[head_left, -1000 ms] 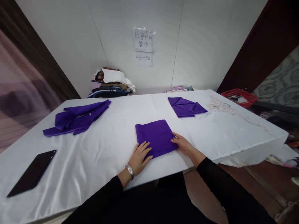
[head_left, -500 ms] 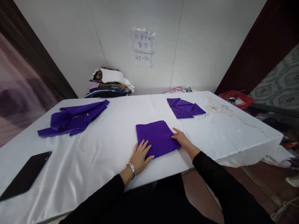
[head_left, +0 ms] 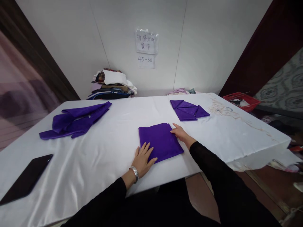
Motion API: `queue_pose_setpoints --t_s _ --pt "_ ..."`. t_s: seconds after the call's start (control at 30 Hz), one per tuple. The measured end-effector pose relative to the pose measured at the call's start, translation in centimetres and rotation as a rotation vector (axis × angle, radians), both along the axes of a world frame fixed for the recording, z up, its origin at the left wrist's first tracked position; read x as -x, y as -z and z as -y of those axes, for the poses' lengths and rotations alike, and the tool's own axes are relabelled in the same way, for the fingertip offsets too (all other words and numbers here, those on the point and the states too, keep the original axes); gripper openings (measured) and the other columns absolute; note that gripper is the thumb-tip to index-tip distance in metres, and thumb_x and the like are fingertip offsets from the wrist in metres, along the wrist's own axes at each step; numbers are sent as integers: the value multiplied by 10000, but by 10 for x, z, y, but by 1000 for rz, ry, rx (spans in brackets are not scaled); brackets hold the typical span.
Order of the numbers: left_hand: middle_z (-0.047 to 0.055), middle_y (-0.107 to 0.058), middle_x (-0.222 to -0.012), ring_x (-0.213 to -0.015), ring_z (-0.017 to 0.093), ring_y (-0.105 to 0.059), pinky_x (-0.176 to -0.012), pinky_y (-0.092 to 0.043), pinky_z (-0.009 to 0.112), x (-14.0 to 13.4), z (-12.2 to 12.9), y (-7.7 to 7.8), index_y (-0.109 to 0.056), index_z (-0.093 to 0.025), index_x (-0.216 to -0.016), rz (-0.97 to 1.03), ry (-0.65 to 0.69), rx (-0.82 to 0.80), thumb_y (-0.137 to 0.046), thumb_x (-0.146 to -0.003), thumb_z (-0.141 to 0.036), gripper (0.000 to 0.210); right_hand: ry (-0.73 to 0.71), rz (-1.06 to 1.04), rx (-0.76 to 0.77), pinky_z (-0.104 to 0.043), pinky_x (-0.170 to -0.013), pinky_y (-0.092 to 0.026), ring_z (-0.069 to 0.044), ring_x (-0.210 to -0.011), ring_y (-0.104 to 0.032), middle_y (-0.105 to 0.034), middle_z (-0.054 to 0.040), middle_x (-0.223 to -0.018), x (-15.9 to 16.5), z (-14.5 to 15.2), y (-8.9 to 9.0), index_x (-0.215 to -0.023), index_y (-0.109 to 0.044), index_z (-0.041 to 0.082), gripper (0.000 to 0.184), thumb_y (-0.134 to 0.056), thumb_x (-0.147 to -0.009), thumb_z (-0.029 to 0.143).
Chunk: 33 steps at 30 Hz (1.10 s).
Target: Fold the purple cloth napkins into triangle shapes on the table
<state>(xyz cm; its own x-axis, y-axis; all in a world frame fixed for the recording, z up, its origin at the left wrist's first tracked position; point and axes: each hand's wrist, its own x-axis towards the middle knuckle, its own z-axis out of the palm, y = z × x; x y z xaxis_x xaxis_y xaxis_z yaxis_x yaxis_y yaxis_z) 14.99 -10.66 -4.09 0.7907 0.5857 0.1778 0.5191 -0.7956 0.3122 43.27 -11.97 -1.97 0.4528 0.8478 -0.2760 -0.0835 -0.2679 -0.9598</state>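
A purple cloth napkin (head_left: pixel 163 138), folded into a flat square, lies on the white cloth in front of me. My left hand (head_left: pixel 143 160) rests flat on its lower left part, fingers spread, a silver watch or bracelet at the wrist. Along the napkin's right edge, close to the far right corner, is my right hand (head_left: pixel 180 133). Its thumb touches the edge and the index finger stands apart from it. The other fingers of that hand are partly hidden.
Loosely folded purple cloth (head_left: pixel 73 119) lies at the left, and a purple napkin folded with points (head_left: pixel 189 110) behind right. A black tablet-like slab (head_left: pixel 26 178) is at the near left. Piled clothes (head_left: pixel 112 85) and a red basket (head_left: pixel 242 101) stand beyond the table.
My right hand has slid away from me along the napkin's right edge, from about its middle to near the far corner. The left hand stays in place.
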Motion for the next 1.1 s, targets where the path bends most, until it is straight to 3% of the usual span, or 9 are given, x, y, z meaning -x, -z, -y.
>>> queue_pose_setpoints --t_s 0.2,0.37,0.5,0.73,0.93,1.1 --pt "127 -319 -1455 -1369 286 -180 -1084 -154 549 -25 -40 -19 -433 -177 -1318 12 -102 -49 -354 -867 -553 593 9 113 -65 -234 -576 -426 -121 -597 -528 -588 20 -697 -2 -33 5 -1332 -400 143 723 -574 -632 90" --pt "169 -340 -1435 -1350 327 -220 -1066 -176 565 -39 -66 -3 -439 -138 -1308 -83 -254 6 -351 -854 -565 630 9 275 -49 -231 -577 -430 -105 -567 -494 -572 30 -698 -5 -47 13 -1317 -428 150 721 -569 -614 79" --pt "164 -319 -1447 -1358 324 -198 -1072 -167 556 -38 -69 5 -414 -125 -1326 -101 -293 28 -316 -859 -578 658 14 437 -6 -239 -623 -443 -110 -611 -507 -582 14 -744 -11 -54 19 -1328 -419 132 705 -559 -638 83" --pt "130 -268 -1476 -1378 289 -135 -1103 -117 506 -44 -80 -3 -372 -105 -1357 -181 -329 -14 -268 -863 -593 703 22 729 90 -257 -759 -444 -143 -764 -567 -626 -21 -843 -10 -59 21 -1317 -439 127 637 -532 -688 76" --pt "133 -261 -1479 -1378 289 -134 -1101 -131 500 -45 -85 5 -353 -102 -1369 -187 -334 11 -244 -860 -613 729 -33 933 148 -289 -841 -423 -183 -920 -570 -631 -57 -992 -2 -53 16 -1325 -428 170 585 -474 -748 83" --pt "122 -246 -1485 -1381 280 -127 -1103 -136 508 -44 -78 -3 -349 -114 -1371 -108 -310 -49 -274 -878 -564 671 -59 1104 186 -337 -878 -413 -241 -1035 -535 -557 -142 -1169 4 -41 7 -1360 -368 136 556 -459 -811 146"
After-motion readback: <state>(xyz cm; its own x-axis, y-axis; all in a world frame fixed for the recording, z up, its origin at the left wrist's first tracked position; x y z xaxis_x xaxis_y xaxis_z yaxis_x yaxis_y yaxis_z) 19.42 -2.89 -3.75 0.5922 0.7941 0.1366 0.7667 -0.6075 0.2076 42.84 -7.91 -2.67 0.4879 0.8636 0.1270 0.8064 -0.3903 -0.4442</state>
